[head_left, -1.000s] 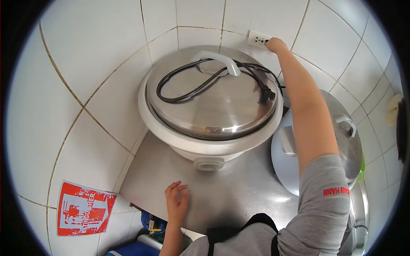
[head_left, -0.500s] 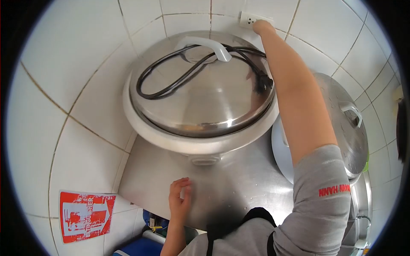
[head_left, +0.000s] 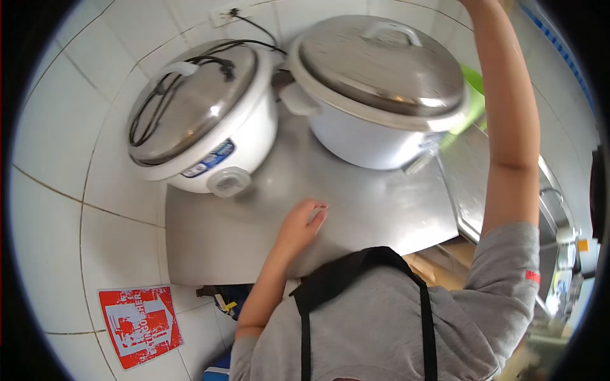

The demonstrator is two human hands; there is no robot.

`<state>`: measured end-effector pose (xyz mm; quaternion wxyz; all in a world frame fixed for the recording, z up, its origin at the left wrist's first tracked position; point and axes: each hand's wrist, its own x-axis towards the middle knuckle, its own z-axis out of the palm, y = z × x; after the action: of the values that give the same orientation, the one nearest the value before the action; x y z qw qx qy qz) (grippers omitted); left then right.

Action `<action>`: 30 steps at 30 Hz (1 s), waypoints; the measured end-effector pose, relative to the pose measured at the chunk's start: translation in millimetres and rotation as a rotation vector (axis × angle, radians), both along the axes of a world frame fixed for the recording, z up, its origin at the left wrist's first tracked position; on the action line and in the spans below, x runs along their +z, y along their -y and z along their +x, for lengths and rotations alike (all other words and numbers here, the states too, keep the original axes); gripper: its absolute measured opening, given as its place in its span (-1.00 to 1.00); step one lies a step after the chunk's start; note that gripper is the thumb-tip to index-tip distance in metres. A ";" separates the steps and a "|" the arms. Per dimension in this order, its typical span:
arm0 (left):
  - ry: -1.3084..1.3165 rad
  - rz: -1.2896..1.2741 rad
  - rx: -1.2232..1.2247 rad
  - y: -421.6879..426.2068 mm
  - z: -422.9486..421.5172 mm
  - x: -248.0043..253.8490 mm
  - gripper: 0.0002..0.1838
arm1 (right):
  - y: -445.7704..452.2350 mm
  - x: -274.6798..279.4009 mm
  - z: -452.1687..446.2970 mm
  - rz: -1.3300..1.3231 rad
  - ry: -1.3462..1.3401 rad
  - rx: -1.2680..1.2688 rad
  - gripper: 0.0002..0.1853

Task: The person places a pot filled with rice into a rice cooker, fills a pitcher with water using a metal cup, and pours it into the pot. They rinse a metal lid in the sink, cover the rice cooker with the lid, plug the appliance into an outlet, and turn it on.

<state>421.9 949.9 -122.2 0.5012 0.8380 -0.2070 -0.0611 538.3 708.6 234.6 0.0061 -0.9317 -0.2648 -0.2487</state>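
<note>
My left hand [head_left: 301, 223] hovers over the steel table [head_left: 216, 244], loosely curled with the thumb apart and nothing in it. Beyond it at the left stands a large white rice cooker [head_left: 248, 152] with a domed metal lid. A coiled black power cord [head_left: 219, 61] lies on that lid, its loose plug near the lid's right side. My right forearm [head_left: 511, 108] reaches up past the top edge, so the hand itself is cut off. Nearest that arm is a second big rice cooker [head_left: 362, 140], its metal lid on.
A black plug sits in the wall socket [head_left: 230, 15], its cord running toward the gap behind the cookers. A green container [head_left: 471, 95] stands behind the right cooker. At lower left, a red sign [head_left: 141, 327] is on the tiles. A metal sink edge [head_left: 467, 225] runs along the right.
My right hand has left the wall socket and moved up and right out of view, leaving a plug visible there. The view has swung right; my left hand stays above the table.
</note>
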 end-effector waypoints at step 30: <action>-0.762 -0.862 0.380 321.1 67.9 -135.7 -0.47 | 391.9 -384.9 -492.0 0.809 -0.520 -1.253 -0.60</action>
<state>489.8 628.8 -257.9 0.8365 0.5010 0.1341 -0.1770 46.3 316.8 -150.3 0.2648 -0.8610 0.4305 -0.0568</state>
